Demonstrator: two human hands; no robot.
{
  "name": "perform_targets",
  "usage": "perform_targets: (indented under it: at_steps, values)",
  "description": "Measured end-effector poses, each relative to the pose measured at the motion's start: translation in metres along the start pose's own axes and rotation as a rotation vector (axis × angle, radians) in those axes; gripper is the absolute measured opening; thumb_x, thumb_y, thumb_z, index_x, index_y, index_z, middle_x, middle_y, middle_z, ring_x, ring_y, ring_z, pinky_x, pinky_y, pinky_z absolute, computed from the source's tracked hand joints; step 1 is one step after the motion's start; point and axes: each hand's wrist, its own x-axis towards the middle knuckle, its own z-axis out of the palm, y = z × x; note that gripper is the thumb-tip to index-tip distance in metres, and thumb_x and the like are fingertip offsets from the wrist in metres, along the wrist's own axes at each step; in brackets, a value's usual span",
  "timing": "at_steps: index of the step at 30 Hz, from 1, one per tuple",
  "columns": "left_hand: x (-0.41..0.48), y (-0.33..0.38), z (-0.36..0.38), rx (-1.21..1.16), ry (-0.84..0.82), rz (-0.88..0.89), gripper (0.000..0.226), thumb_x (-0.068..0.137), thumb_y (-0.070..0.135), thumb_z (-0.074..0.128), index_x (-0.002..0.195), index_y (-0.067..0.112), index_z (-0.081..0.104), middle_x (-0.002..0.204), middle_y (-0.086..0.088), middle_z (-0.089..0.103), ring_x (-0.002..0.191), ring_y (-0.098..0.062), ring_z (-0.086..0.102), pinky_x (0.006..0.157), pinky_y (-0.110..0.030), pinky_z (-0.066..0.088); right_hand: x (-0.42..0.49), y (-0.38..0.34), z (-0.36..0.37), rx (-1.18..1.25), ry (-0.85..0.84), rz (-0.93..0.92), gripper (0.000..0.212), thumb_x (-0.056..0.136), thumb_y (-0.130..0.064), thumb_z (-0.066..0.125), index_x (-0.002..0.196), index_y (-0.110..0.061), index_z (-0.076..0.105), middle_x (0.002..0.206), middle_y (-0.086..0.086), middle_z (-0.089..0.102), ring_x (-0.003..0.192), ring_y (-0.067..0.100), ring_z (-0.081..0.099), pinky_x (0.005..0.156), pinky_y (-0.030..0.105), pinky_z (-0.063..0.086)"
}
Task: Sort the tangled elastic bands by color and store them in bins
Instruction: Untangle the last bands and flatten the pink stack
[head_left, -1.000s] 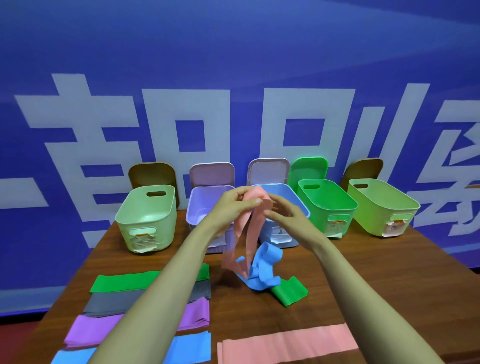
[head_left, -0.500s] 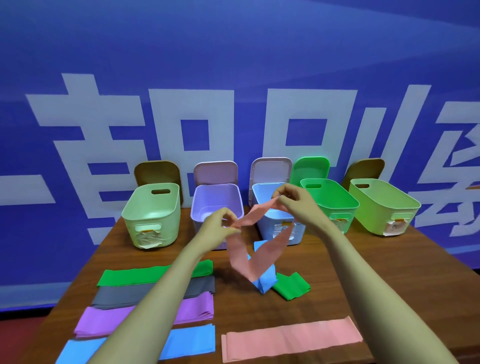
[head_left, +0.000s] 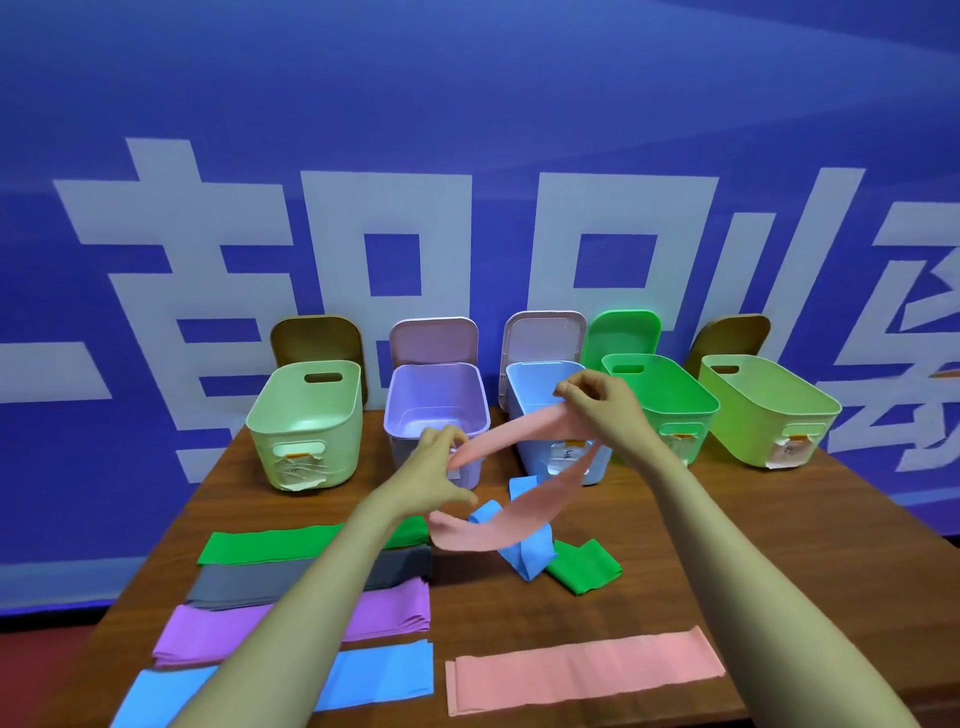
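Observation:
A pink elastic band (head_left: 511, 439) is stretched in the air between my hands. My left hand (head_left: 434, 470) pinches its lower left end and my right hand (head_left: 597, 402) pinches its upper right end, in front of the blue bin (head_left: 540, 379). The band's lower loop (head_left: 498, 525) hangs down over a crumpled blue band (head_left: 530, 558) and a folded green band (head_left: 587, 566) on the table. Flat sorted bands lie at the front: green (head_left: 270, 543), grey (head_left: 249, 582), purple (head_left: 218, 631), blue (head_left: 379, 673) and pink (head_left: 582, 670).
Five open bins stand in a row at the back of the wooden table (head_left: 753, 545): pale green (head_left: 306, 421), lilac (head_left: 436, 400), blue, bright green (head_left: 670, 400), lime (head_left: 763, 410). Their lids lean on the blue wall behind.
My hands have drawn apart, the left lower and left, the right up and right, stretching the pink band open and lifting it off the blue and green bands.

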Motion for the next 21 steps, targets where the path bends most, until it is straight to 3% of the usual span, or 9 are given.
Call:
perform_targets:
  at_steps: [3, 7, 10, 13, 15, 19, 21]
  values:
    - [0.000, -0.005, 0.004, -0.046, 0.188, 0.020, 0.037, 0.076, -0.005, 0.060, 0.098, 0.018, 0.041, 0.108, -0.002, 0.042, 0.096, -0.020, 0.050, 0.068, -0.018, 0.039, -0.001, 0.000, 0.000, 0.012, 0.009, 0.010, 0.018, 0.087, -0.022, 0.061, 0.069, -0.023, 0.062, 0.066, -0.005, 0.058, 0.062, 0.007, 0.047, 0.059, 0.025, 0.036]
    - [-0.001, -0.008, -0.003, -0.083, 0.336, 0.027, 0.021, 0.073, 0.006, 0.073, 0.079, 0.017, 0.056, 0.085, 0.003, 0.056, 0.077, -0.010, 0.053, 0.065, -0.016, 0.039, -0.003, 0.006, -0.003, -0.051, 0.014, 0.018, 0.017, 0.087, -0.023, 0.061, 0.071, -0.022, 0.064, 0.064, -0.007, 0.056, 0.058, 0.005, 0.046, 0.055, 0.019, 0.034]
    - [-0.006, 0.001, -0.009, -0.425, 0.205, -0.038, 0.017, 0.074, 0.006, 0.076, 0.073, 0.017, 0.063, 0.067, 0.005, 0.067, 0.062, -0.005, 0.060, 0.061, -0.019, 0.045, -0.005, 0.012, -0.004, -0.140, 0.006, 0.015, 0.015, 0.087, -0.024, 0.060, 0.074, -0.020, 0.065, 0.064, -0.008, 0.057, 0.058, 0.003, 0.046, 0.052, 0.015, 0.032]
    - [-0.009, 0.014, -0.012, -0.951, 0.042, -0.154, 0.016, 0.080, 0.008, 0.071, 0.089, 0.015, 0.060, 0.084, -0.009, 0.071, 0.073, -0.015, 0.065, 0.072, -0.031, 0.052, -0.009, 0.022, -0.002, -0.286, -0.031, 0.038, 0.016, 0.088, -0.025, 0.057, 0.076, -0.017, 0.064, 0.064, -0.004, 0.056, 0.062, 0.011, 0.047, 0.052, 0.017, 0.032]
    - [-0.006, 0.021, -0.012, -1.093, 0.018, -0.170, 0.011, 0.085, 0.011, 0.066, 0.092, 0.016, 0.059, 0.085, -0.009, 0.070, 0.074, -0.016, 0.063, 0.073, -0.032, 0.051, -0.013, 0.031, 0.001, -0.340, -0.086, 0.073, 0.016, 0.088, -0.022, 0.055, 0.080, -0.012, 0.065, 0.068, 0.001, 0.057, 0.068, 0.017, 0.049, 0.054, 0.017, 0.033]
    - [0.001, 0.040, -0.004, -0.932, 0.049, -0.071, 0.017, 0.086, 0.008, 0.064, 0.099, 0.018, 0.060, 0.090, -0.004, 0.070, 0.078, -0.013, 0.063, 0.074, -0.025, 0.051, -0.025, 0.037, 0.007, -0.442, -0.267, 0.086, 0.023, 0.091, -0.021, 0.053, 0.081, -0.004, 0.064, 0.077, 0.007, 0.059, 0.073, 0.023, 0.051, 0.058, 0.029, 0.032]
    - [0.003, 0.050, 0.002, -0.808, 0.054, 0.014, 0.019, 0.088, 0.004, 0.061, 0.099, 0.020, 0.060, 0.095, -0.003, 0.068, 0.085, -0.012, 0.062, 0.077, -0.024, 0.050, -0.031, 0.029, 0.007, -0.303, -0.231, 0.014, 0.029, 0.095, -0.023, 0.050, 0.082, -0.001, 0.063, 0.081, 0.012, 0.062, 0.077, 0.027, 0.055, 0.065, 0.029, 0.035]
